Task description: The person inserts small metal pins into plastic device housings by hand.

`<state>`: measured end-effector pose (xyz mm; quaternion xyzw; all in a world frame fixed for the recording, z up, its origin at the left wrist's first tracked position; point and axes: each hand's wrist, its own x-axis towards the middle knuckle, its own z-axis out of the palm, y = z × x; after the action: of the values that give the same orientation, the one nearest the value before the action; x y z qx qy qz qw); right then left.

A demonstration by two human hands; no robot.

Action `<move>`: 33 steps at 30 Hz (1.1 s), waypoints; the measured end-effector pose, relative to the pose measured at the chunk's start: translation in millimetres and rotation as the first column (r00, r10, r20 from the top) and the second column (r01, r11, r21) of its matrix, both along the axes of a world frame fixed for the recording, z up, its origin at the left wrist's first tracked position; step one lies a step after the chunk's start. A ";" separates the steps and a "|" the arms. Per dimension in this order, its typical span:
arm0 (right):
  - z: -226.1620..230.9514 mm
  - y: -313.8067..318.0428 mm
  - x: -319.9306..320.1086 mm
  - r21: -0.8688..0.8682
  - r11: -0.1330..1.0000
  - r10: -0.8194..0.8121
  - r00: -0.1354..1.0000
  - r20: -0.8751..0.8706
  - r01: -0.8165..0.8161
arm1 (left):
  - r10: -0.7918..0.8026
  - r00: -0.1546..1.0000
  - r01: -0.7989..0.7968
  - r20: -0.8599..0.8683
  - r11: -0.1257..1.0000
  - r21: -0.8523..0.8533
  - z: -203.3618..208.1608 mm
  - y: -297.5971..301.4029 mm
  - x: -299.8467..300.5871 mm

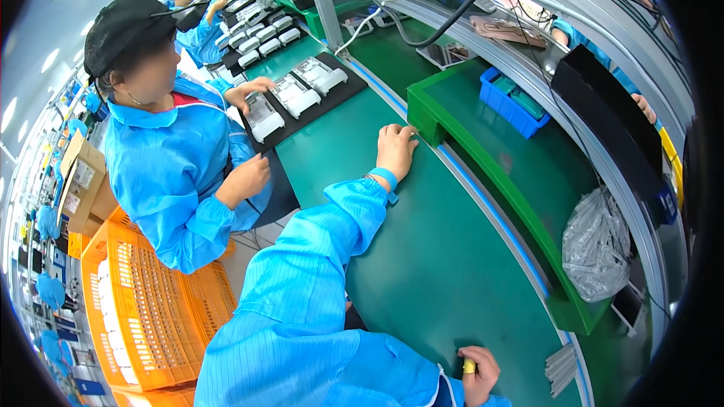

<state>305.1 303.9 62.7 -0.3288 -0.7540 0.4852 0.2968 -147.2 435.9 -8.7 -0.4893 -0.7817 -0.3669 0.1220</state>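
My left hand (396,152) reaches far out over the green work mat (430,241), a blue strap round its wrist. Its fingers are bent and close together beside the corner of a green raised shelf (426,109). Whatever lies under those fingertips is too small to make out. Near the lower edge, my right hand (480,377) is low over the mat with curled fingers and a yellow finger cover (469,366) on one of them. What it holds, if anything, is hidden. Thin grey strips (560,371) lie to its right.
A co-worker in blue (173,158) sits at left, one hand by white devices (296,96) on a black mat (343,79). Orange crates (151,301) stand on the floor. A blue bin (515,102), a clear plastic bag (596,245) and hanging cables (452,34) are at right.
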 end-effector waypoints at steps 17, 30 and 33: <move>-17.4 -7.3 -0.1 0.047 0.997 -0.056 0.995 -0.083 0.060 | -0.238 0.824 0.009 0.514 0.913 0.408 88.6 -98.1 68.0; 2.0 -15.6 -96.5 -0.763 0.612 -0.100 0.936 -0.338 -0.210 | -0.408 -0.125 -0.719 0.905 0.665 0.200 -19.7 -434.3 75.8; -5.8 -19.3 -127.2 -0.810 0.572 -0.211 0.932 -0.296 -0.128 | -0.522 -0.082 -0.628 0.849 0.689 0.362 -35.8 -450.8 59.3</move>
<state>177.9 284.7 56.9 -0.3511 -0.3678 0.8223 0.2555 -87.9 -14.9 -44.6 0.0843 -0.4014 -0.8623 -0.2971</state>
